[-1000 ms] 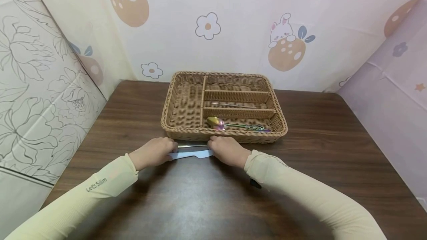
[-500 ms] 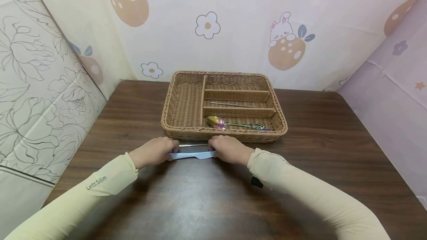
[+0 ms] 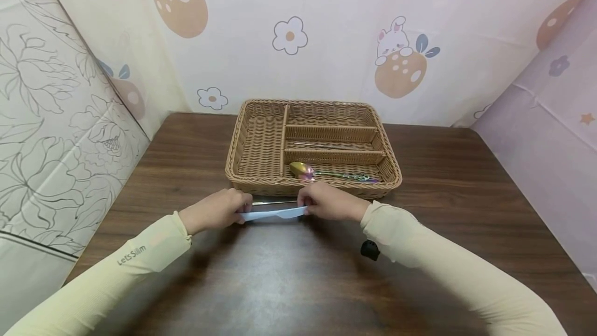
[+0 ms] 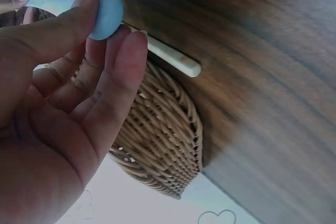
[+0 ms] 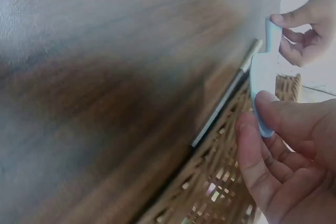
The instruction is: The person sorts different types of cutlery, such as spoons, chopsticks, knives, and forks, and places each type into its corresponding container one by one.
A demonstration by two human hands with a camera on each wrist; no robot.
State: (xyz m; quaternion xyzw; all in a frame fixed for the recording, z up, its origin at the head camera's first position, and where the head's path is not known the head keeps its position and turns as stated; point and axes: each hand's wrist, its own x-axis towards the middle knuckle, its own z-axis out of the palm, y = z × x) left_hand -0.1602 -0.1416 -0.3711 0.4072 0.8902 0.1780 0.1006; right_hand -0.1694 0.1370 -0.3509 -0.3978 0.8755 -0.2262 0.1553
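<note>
Sleeves of pale yellow are seen nearest, one on each forearm, reaching forward over the dark wooden bench [image 3: 289, 279]. Just ahead, a light blue flat piece [image 3: 272, 214] is held off the bench between both hands, close in front of the basket. Its left end is pinched by the left hand [image 3: 219, 211] between thumb and curled fingers [image 4: 113, 72]; its right end is pinched the same way by the right hand [image 3: 328, 202], thumb [image 5: 286, 111] on top. A two-ended grip of this kind is judged to keep the thin piece level and steady; what the piece is cannot be told for certain.

Directly behind the blue piece, a slim utensil [image 3: 272, 203] with a pale handle end [image 4: 176, 60] and a dark shaft [image 5: 220, 108] lies flat on the bench, parallel to the near wall of the basket and just beside it. It is touched by neither hand, as far as can be seen.

Further back, a woven wicker basket [image 3: 242, 170] with dividers is set on the bench. An iridescent spoon [image 3: 326, 172] lies in the nearest right compartment, lengthwise, as that narrow compartment allows. A thin metallic item lies in the compartment behind it; its kind cannot be made out. The tall left compartment shows nothing in it.

Patterned sheets with flowers and rabbits are hung behind and to both sides.
</note>
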